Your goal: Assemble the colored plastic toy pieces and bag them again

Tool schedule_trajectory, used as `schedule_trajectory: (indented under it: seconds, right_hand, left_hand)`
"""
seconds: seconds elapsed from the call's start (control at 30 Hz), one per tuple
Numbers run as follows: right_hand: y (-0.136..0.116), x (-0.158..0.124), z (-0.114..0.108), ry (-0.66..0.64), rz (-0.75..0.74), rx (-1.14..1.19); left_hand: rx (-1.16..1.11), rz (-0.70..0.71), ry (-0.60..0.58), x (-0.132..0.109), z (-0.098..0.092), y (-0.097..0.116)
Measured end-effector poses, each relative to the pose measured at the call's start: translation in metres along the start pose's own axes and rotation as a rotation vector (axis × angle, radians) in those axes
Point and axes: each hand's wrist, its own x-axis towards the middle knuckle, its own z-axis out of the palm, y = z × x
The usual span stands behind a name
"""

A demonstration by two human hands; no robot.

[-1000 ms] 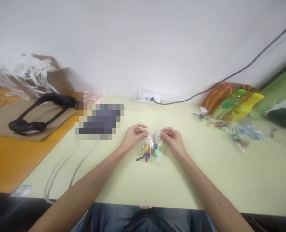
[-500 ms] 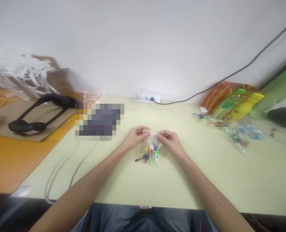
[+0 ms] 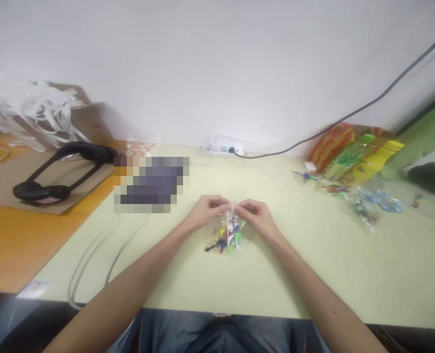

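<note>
A clear plastic bag (image 3: 235,245) of small colourful plastic pieces lies on the pale green table (image 3: 283,279) in front of me. Yellow, black, white, red, blue and bright green parts show through it. My left hand (image 3: 210,210) pinches the bag's top edge from the left. Opposite it, my right hand (image 3: 256,214) pinches the same edge, its fingertips close to the left ones. Whether the bag's mouth is sealed cannot be made out.
A power strip (image 3: 222,149) sits by the wall with a dark cable (image 3: 287,151) plugged in. More bagged pieces (image 3: 362,208) and a yellow-red package (image 3: 373,164) lie right. A blurred-out dark object (image 3: 153,184) and a black frame (image 3: 66,171) are left.
Both hands have drawn slightly closer together at the top of the bag, which sits a touch lower. A hand at the far left edge is out of view now.
</note>
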Motion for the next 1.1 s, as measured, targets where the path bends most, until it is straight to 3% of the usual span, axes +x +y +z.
schedule_trajectory:
  seconds: [0.5,0.73,0.9,1.0,1.1]
  right_hand:
    - [0.004,0.004,-0.004,-0.045,0.063,-0.066]
    - [0.006,0.009,-0.021,0.044,0.088,-0.034]
    - [0.009,0.009,-0.019,0.080,0.128,0.045]
    - [0.012,0.017,-0.015,0.172,0.176,0.122]
    - [0.018,0.038,-0.008,0.291,0.188,0.173]
  left_hand:
    - [0.108,0.005,-0.020,-0.001,-0.003,-0.007]
    - [0.138,-0.014,-0.047,0.005,-0.021,-0.019]
    - [0.076,-0.017,-0.061,0.007,-0.021,-0.021]
    - [0.008,0.005,0.061,0.009,-0.020,-0.022]
    - [0.060,0.104,0.356,0.009,-0.025,-0.018]
